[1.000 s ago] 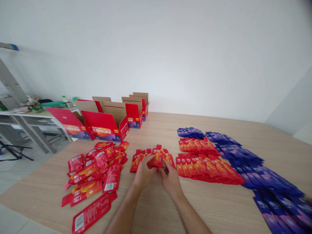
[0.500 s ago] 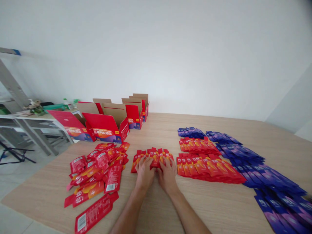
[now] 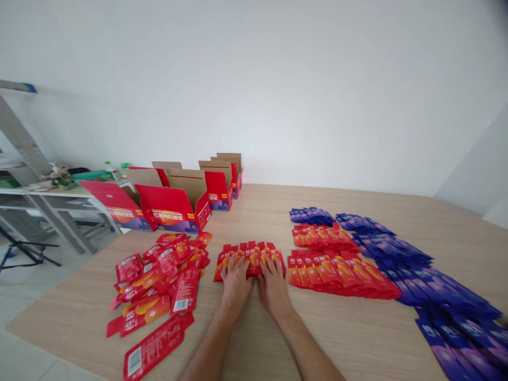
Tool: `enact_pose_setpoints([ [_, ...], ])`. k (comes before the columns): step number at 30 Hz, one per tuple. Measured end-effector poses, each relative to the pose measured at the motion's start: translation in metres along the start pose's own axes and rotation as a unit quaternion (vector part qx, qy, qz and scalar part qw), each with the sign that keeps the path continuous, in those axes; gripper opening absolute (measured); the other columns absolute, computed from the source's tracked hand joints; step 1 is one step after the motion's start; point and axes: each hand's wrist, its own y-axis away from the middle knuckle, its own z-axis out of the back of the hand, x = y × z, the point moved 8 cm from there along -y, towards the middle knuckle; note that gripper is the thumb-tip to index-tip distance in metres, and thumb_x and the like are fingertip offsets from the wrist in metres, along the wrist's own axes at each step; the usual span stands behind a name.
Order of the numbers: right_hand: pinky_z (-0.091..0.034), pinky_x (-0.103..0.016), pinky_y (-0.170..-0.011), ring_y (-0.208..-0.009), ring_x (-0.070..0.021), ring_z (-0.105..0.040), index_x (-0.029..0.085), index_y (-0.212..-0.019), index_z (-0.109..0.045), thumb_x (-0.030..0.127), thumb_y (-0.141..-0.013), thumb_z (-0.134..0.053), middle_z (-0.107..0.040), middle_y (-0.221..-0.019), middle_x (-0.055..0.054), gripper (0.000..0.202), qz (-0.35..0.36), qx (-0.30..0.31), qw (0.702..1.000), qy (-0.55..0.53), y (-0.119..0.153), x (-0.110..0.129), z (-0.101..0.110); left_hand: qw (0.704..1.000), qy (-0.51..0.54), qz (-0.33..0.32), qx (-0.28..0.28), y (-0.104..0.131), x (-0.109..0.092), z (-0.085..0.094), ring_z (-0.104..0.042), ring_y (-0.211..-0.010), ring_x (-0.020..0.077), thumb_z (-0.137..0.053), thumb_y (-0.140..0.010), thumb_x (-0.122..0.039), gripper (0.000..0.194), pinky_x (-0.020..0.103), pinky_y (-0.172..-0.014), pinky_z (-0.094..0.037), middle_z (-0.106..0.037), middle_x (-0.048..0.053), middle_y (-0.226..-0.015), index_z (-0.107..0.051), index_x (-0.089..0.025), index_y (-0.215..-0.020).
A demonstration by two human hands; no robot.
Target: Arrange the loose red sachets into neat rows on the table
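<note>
In front of me, several red and orange pouches (image 3: 253,253) lie side by side in an overlapping row. My left hand (image 3: 237,280) rests on the left half of that row, fingers apart and stretched over the pouch fronts. On the right half lies my right hand (image 3: 273,286), its fingers also spread. Both thumbs point inward near the lower edge, and the hands partly hide the pouches under them. Close by on the right is a longer fanned row of red pouches (image 3: 333,272), with another red row (image 3: 323,235) behind it.
A loose heap of red pouches (image 3: 159,275) lies left of my hands. Open red and purple cartons (image 3: 174,209) stand at the table's back left. Overlapping rows of dark blue pouches (image 3: 432,283) cover the right side. Beyond the table (image 3: 357,333), a white desk (image 3: 67,191) stands at far left.
My fingers have spread flatter over the row, and its pouches look more evenly lined up. Both hands remain at the same spot; the view has shifted slightly.
</note>
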Motion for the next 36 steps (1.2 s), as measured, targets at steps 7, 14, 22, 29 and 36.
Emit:
enact_pose_setpoints([
  [7,-0.012,-0.054,-0.118,-0.145,-0.0306,-0.03,0.029,-0.137,-0.058,0.027,-0.095,-0.048,-0.048,-0.151,-0.004,0.043,0.005,0.003,1.0,-0.008,0.0,0.001,0.0,1.0,-0.011,0.0,-0.008,0.002,-0.003,0.002,-0.03,-0.144,0.0318,-0.06,-0.078,-0.017,0.051,0.052,-0.115,-0.022,-0.059,0.006,-0.141,-0.063,-0.026,-0.128],
  [14,-0.019,-0.054,-0.116,-0.142,-0.0341,-0.031,0.027,-0.135,-0.061,0.027,-0.092,-0.051,-0.049,-0.15,-0.003,0.044,0.009,-0.03,0.999,-0.035,0.004,0.012,0.01,0.994,-0.081,0.037,-0.057,0.015,0.004,0.03,-0.027,-0.145,0.0329,-0.05,-0.087,-0.019,0.051,0.052,-0.116,-0.021,-0.048,0.014,-0.149,-0.056,-0.021,-0.137],
  [22,-0.033,-0.052,-0.112,-0.135,-0.031,-0.041,0.021,-0.127,-0.066,0.007,-0.087,-0.043,-0.058,-0.139,-0.007,0.049,0.109,-0.062,0.986,-0.11,0.013,0.057,0.012,0.957,-0.216,0.152,-0.124,0.043,0.059,0.077,-0.028,-0.144,0.0367,-0.043,-0.086,-0.01,0.053,0.054,-0.11,-0.027,-0.041,0.02,-0.152,-0.053,-0.015,-0.138],
  [29,-0.043,-0.053,-0.105,-0.126,-0.0308,-0.049,0.019,-0.118,-0.071,0.007,-0.087,-0.044,-0.062,-0.132,-0.012,0.043,0.159,-0.067,0.969,-0.176,0.022,0.085,0.016,0.943,-0.199,0.237,-0.118,0.046,0.096,0.1,-0.053,-0.121,0.0349,-0.044,-0.087,-0.015,0.046,0.047,-0.09,-0.044,-0.056,0.022,-0.133,-0.051,-0.012,-0.133],
  [36,-0.043,-0.051,-0.105,-0.122,-0.0292,-0.053,0.018,-0.11,-0.073,0.007,-0.087,-0.042,-0.066,-0.125,-0.012,0.04,0.151,-0.059,0.961,-0.224,0.024,0.074,0.015,0.959,-0.129,0.236,-0.085,0.037,0.104,0.112,-0.067,-0.102,0.0293,-0.04,-0.092,-0.018,0.035,0.036,-0.08,-0.047,-0.071,0.019,-0.106,-0.054,-0.011,-0.123],
])
